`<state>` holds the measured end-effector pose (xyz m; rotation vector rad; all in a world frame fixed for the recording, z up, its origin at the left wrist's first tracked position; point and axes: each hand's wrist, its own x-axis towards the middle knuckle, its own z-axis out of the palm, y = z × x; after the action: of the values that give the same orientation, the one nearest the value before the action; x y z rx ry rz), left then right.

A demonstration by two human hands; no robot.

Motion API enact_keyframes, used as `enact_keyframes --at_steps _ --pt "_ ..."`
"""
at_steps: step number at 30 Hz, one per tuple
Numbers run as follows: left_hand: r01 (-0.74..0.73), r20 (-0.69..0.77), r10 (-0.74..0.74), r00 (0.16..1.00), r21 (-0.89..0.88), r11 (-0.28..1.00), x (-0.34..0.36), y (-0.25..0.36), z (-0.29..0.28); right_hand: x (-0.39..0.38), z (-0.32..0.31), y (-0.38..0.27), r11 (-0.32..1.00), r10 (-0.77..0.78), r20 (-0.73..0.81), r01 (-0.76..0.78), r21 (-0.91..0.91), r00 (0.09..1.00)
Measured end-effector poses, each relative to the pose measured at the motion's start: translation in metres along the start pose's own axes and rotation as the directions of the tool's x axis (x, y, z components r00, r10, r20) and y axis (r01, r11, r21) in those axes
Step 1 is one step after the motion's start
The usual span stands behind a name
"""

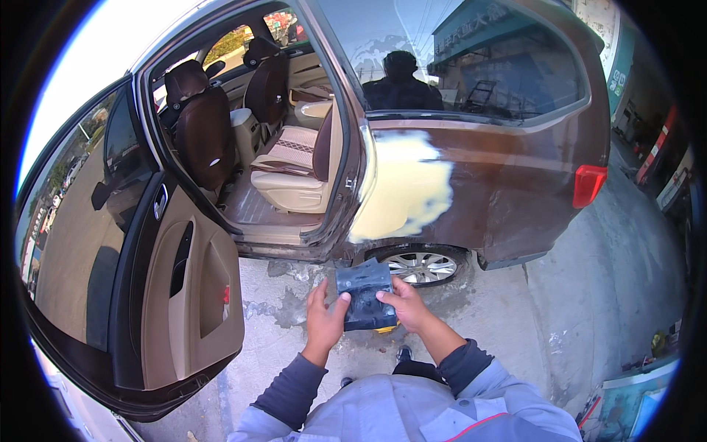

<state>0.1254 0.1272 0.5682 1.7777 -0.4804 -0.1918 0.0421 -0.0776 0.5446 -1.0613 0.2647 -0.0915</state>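
Note:
Both my hands hold a creased dark grey sheet, which looks like sandpaper (364, 303), in front of my body. My left hand (323, 320) grips its left edge with the thumb on top. My right hand (412, 306) pinches the right edge, thumb also on top. Below the sheet a bit of something yellow (386, 329) shows; most of it is hidden. Just beyond my hands stands a brown car (508, 191) with a pale yellow filler patch (405, 184) on its rear side panel, above the rear wheel (421, 267).
At the left a rear car door (195, 295) stands wide open, showing beige and brown seats (294, 158) inside. A red tail light (588, 186) is at the right. Concrete ground (515, 309) lies below. A teal-sided stand (637, 398) with small items is at lower right.

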Motion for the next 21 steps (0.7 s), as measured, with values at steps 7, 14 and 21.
enact_keyframes --at_steps 7,14,21 --pt "0.444 0.127 -0.448 0.885 -0.516 0.732 0.030 -0.019 0.075 0.011 -0.041 -0.021 0.610 -0.452 0.031 0.334 -0.718 0.891" --pt "0.398 -0.158 -0.449 0.879 -0.275 0.875 0.006 -0.049 0.095 0.050 -0.044 -0.003 0.628 -0.441 0.022 0.327 -0.706 0.897" --pt "0.521 -0.239 -0.587 0.774 -0.289 0.803 -0.012 -0.109 0.089 0.087 -0.041 0.056 0.677 -0.176 0.019 0.135 -0.723 0.984"
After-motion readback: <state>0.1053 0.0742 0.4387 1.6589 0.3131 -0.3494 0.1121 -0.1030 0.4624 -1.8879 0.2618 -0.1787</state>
